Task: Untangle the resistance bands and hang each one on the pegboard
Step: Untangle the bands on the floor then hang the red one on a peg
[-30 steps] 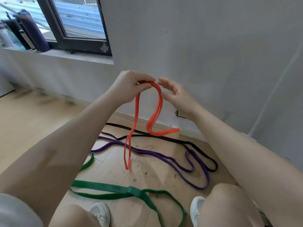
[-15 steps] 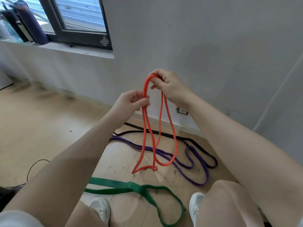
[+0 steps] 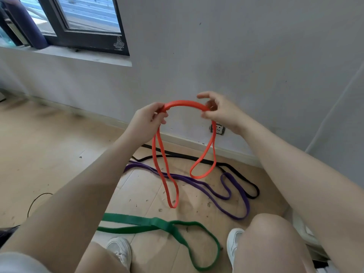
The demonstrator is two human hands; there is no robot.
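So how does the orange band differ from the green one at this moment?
The orange band is held up off the floor, with the left hand and right hand each keeping a grip on its top arc; the green band lies untouched on the floor. Orange looks narrower, green wider and flatter. Orange hangs in two loops; green crosses over itself. Both are closed loops, not yet hung.

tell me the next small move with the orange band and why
Probably draw the hands further apart to open it into one loop. The left hand and right hand pinch the orange band, doubled between them, with two loops hanging free, clear of the bands on the floor.
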